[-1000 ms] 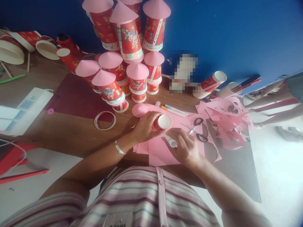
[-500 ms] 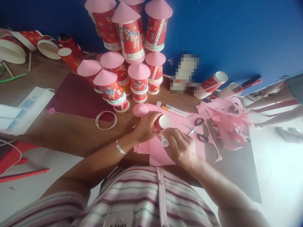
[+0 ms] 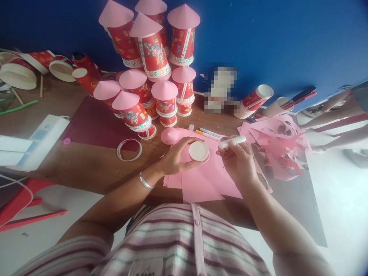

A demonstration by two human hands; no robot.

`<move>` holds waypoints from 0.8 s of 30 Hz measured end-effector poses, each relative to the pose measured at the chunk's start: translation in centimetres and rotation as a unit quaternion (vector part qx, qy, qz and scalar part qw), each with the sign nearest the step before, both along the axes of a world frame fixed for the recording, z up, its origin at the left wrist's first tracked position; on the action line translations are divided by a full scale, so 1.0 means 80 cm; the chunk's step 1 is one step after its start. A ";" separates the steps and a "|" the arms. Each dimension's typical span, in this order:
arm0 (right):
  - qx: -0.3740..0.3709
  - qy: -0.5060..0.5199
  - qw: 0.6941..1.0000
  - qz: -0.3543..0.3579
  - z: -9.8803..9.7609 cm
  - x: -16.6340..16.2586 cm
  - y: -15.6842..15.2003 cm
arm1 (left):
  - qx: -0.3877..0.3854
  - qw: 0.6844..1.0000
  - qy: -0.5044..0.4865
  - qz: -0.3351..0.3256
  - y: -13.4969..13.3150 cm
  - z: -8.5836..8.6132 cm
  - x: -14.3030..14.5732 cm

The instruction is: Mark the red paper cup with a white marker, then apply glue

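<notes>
A paper cup (image 3: pixel 199 151) is gripped around its side by my left hand (image 3: pixel 174 156), over the pink paper. Its round pale end faces up towards me, and the fingers hide most of its wall. To the right, apart from the cup, my right hand (image 3: pixel 240 161) pinches a white tube (image 3: pixel 232 142) that looks like a glue stick, held nearly level. Under both hands lie sheets of pink paper (image 3: pixel 198 184). A pink paper cone (image 3: pixel 169 136) rests just beyond my left hand. Scissors seen earlier are hidden behind my right hand.
Stacked red cup lanterns with pink cone roofs (image 3: pixel 152 50) stand at the back. Markers (image 3: pixel 211 133), pink scraps (image 3: pixel 281 145), a white ring (image 3: pixel 129 149) and an upright red cup (image 3: pixel 255 100) lie around. A white box (image 3: pixel 40 142) is left; another person's legs (image 3: pixel 330 134) show right.
My right hand has moved right and up, away from the cup, with the white tube turned level. My left hand has tipped the cup so its round end faces me more.
</notes>
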State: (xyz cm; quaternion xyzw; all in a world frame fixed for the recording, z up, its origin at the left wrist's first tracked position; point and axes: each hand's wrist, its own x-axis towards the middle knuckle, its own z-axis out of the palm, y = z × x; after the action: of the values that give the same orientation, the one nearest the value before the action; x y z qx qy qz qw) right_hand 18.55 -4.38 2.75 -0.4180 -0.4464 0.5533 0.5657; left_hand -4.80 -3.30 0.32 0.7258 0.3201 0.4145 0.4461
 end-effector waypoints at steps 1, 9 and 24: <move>-0.008 0.007 1.000 0.008 -0.002 0.000 0.000 | 0.008 1.000 0.000 -0.006 0.000 0.000 -0.001; -0.014 0.029 0.999 0.032 -0.011 0.004 -0.001 | 0.090 0.995 -0.007 -0.045 0.003 0.004 -0.005; -0.061 0.049 0.997 0.027 -0.028 -0.021 -0.026 | 0.027 0.998 0.056 -0.010 0.004 -0.036 0.007</move>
State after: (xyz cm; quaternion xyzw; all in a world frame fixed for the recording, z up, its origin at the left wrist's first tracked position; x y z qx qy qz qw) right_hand 16.88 -6.49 0.53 -0.4117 -0.3947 0.6142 0.5454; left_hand -4.23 -3.01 -2.55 0.7629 0.3259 0.3774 0.4114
